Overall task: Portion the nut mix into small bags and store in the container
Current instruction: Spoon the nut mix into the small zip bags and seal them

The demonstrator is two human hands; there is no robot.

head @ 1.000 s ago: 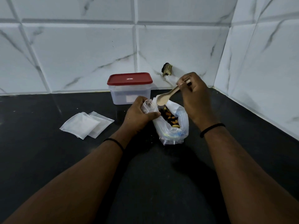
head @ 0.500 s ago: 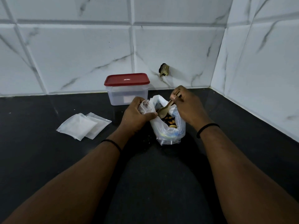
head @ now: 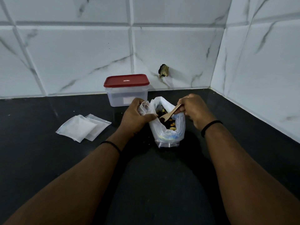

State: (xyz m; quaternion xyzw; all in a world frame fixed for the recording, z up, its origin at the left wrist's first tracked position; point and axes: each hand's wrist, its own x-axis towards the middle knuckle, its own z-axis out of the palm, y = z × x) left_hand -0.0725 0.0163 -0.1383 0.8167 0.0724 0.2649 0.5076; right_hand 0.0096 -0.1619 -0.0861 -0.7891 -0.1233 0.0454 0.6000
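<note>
A large clear plastic bag (head: 168,137) of nut mix (head: 170,124) stands open on the black counter. My left hand (head: 136,116) grips a small clear bag (head: 144,108) beside the big bag's left rim. My right hand (head: 193,109) holds a wooden spoon (head: 170,113) by its handle, its bowl down inside the big bag among the nuts. A clear container (head: 128,96) with a red lid (head: 126,80) stands shut behind my left hand.
Two flat empty small bags (head: 82,127) lie overlapping on the counter (head: 48,159) to the left. Marble-tiled walls meet in a corner at the back right, with a broken hole (head: 164,70) in the back wall.
My right hand has lowered the spoon from above the big bag down into the nuts. My left hand has kept its hold on the small bag.
</note>
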